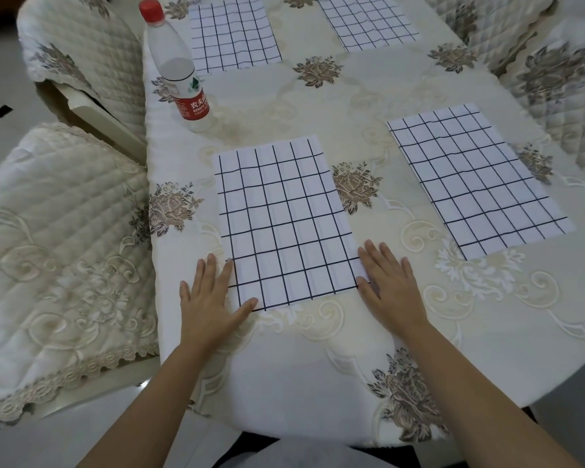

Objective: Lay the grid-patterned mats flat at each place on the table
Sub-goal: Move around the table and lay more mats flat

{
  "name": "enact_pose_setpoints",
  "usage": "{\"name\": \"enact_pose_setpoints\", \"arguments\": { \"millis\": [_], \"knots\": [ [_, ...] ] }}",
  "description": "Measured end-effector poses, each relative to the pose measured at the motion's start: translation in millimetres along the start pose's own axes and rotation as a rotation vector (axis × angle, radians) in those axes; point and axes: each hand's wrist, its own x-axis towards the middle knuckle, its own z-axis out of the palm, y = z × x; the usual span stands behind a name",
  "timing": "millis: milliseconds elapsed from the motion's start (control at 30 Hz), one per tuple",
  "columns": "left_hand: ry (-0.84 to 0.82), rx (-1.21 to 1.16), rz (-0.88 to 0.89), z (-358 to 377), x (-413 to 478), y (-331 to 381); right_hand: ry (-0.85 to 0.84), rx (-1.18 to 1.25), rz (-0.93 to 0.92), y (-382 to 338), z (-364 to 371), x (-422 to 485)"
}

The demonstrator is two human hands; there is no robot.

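Several white mats with a dark grid lie flat on the cream floral tablecloth (318, 359). The nearest mat (284, 224) lies in front of me. My left hand (210, 298) rests flat, fingers straight, on its near left corner. My right hand (392, 288) rests flat on its near right corner. A second mat (477, 180) lies to the right. Two more mats lie at the far side, one at far left (233, 35) and one at far right (365, 18).
A clear plastic water bottle (176, 62) with a red cap and red label stands near the table's left edge, beyond the nearest mat. Quilted cream chairs stand at the left (58, 248), far left (81, 45) and right (561, 96).
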Motion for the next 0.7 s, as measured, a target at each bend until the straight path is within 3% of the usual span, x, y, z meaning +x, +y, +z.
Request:
{"name": "enact_pose_setpoints", "arguments": {
  "millis": [133, 267, 500, 700],
  "knots": [
    [0.111, -0.091, -0.023, -0.9, -0.4, 23.4, 0.055, 0.237, 0.048, -0.1, -8.8, -3.7],
    [0.196, -0.038, 0.216, 12.3, 14.3, 93.3, 0.094, 0.248, 0.055, 22.7, -26.3, -6.7],
    [0.034, 0.004, 0.59, 68.2, 26.3, 243.5, 0.144, 0.117, 0.245, 124.0, -71.0, -3.8],
    [-0.037, 0.072, 0.515, 107.0, 39.4, 324.6, 0.138, 0.024, 0.4, 209.8, -108.3, -9.0]
  ]
}}
